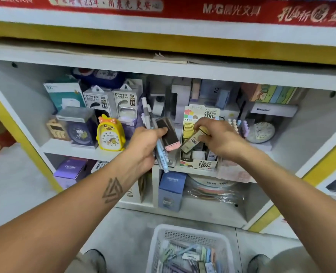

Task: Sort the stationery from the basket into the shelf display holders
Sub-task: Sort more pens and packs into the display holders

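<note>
My left hand grips a bundle of stationery: several pens and a dark lead case with a pink cap. My right hand pinches a yellow-and-black lead refill case just above the cardboard lead display holder on the middle shelf. More yellow refill cases stand in that holder. The white plastic basket sits on the floor below, with several pens and cases inside.
Left of the holder stand a yellow duck alarm clock, a dark blue clock and power bank boxes. Pastel pens and a round clock stand to the right. Boxes fill the shelf below. My shoes flank the basket.
</note>
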